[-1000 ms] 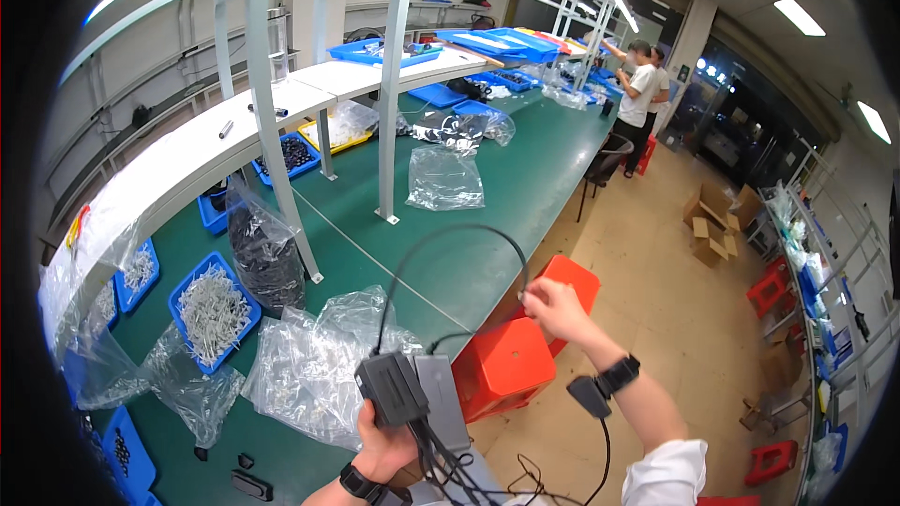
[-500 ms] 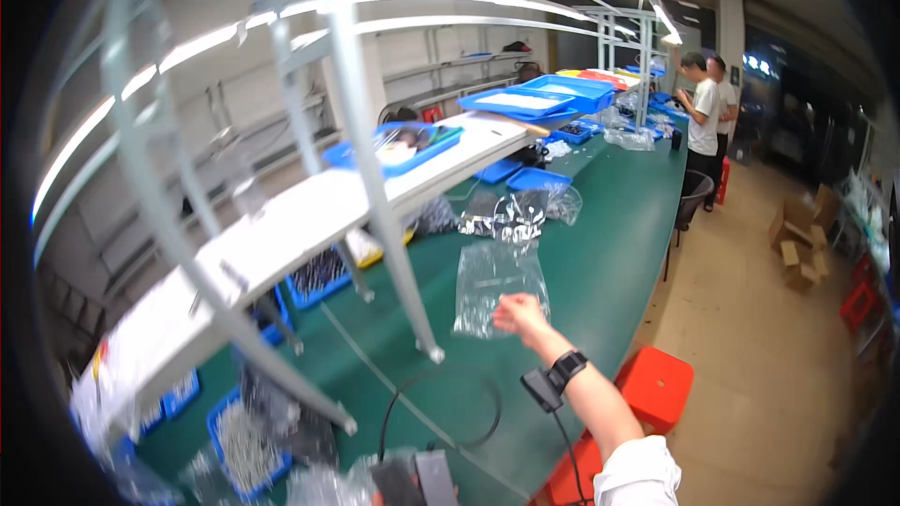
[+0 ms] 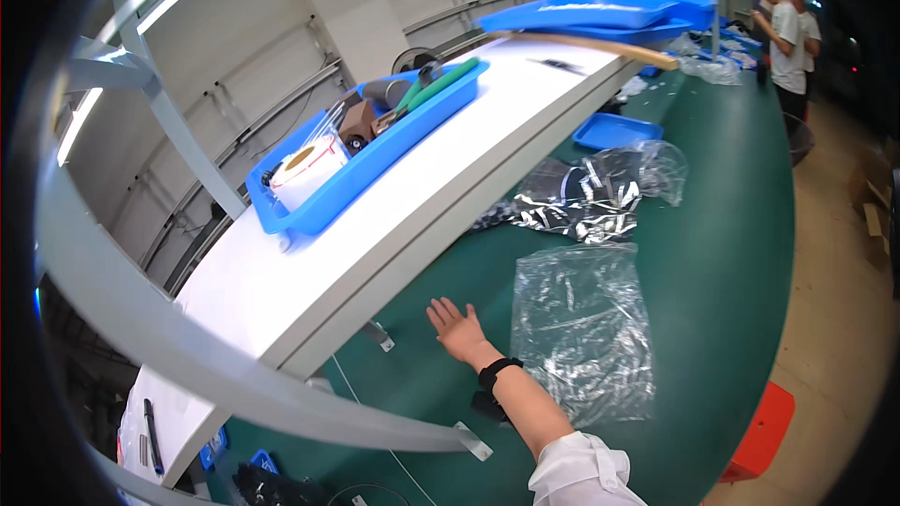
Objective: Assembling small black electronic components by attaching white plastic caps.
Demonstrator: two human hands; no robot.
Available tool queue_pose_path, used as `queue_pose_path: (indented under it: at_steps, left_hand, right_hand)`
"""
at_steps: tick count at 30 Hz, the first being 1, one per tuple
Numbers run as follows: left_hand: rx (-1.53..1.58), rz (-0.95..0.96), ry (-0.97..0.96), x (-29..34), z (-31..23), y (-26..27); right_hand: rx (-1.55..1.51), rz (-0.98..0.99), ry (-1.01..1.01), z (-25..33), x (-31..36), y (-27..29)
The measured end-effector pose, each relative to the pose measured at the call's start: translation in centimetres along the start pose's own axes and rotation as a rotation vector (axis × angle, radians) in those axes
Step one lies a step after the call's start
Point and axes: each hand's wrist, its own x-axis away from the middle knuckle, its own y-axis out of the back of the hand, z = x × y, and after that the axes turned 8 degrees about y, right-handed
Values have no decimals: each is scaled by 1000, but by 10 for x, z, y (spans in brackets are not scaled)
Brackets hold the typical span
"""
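Observation:
My right hand (image 3: 457, 331) reaches over the green table (image 3: 727, 234) with its fingers spread, holding nothing. It is just left of a large clear plastic bag (image 3: 583, 333) lying flat on the tabletop. A black band (image 3: 500, 373) circles the wrist, and a small dark device (image 3: 487, 406) hangs beneath it. Beyond the clear bag lie shiny plastic bags (image 3: 581, 201) with dark contents that I cannot make out. My left hand is out of view.
A white raised shelf (image 3: 375, 253) on grey metal posts carries a blue tray (image 3: 361, 192) with a tape roll and tools. Stacked blue trays (image 3: 600, 11) stand farther back. A red stool (image 3: 764, 436) is at right; two people (image 3: 786, 33) stand at the far end.
My view has shifted toward the shelf. My right hand has moved left, off the clear bag, and its curled fingers have opened. The dark objects at the lower edge have left view.

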Motion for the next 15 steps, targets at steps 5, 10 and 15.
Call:
queue_pose_path:
  at_steps: [5, 10, 15]
  left_hand:
    - [27, -89, 7, -46, 4, 29]
    - [23, -178, 6, -63, -7, 55]
    - [-9, -214, -21, -89, -39, 80]
  right_hand:
    - [-56, 208, -32, -28, -81, -20]
    - [-165, 82, -114, -40, -147, -77]
    - [-304, 188, -164, -47, -162, -124]
